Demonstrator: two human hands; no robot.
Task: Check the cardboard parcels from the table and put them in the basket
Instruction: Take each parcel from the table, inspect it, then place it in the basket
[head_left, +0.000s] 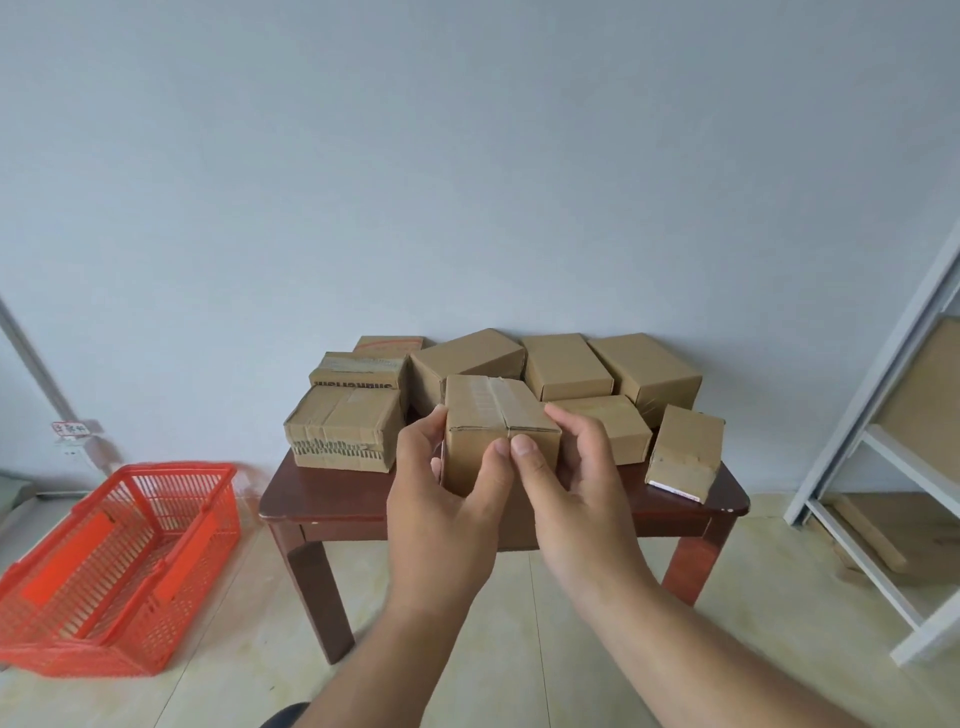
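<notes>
The held parcel (501, 431) is a small cardboard box at frame centre, raised in front of the table's near edge. Its taped top face is tilted toward the camera; the tape strip and the box's long axis run away from the viewer, toward the wall. The left hand (447, 483) grasps the box's left side, thumb on the near face. The right hand (569, 467) grasps the right side, thumb tip on the near face, touching the left thumb.

Behind the hands, the dark brown table (332, 499) stands against the wall and carries the remaining parcels (566, 366). At the table's left, a worn box (343, 434) lies flat, with two more boxes stacked behind it. Across the back, three plain boxes sit side by side. At the right edge, a small box (685, 452) leans tilted, its lower end on the tabletop.

The red plastic basket (119, 566) stands on the floor at lower left, well apart from the table, handles folded down. No parcel is visible inside it.

A white shelf frame (883, 441) occupies the right edge.
</notes>
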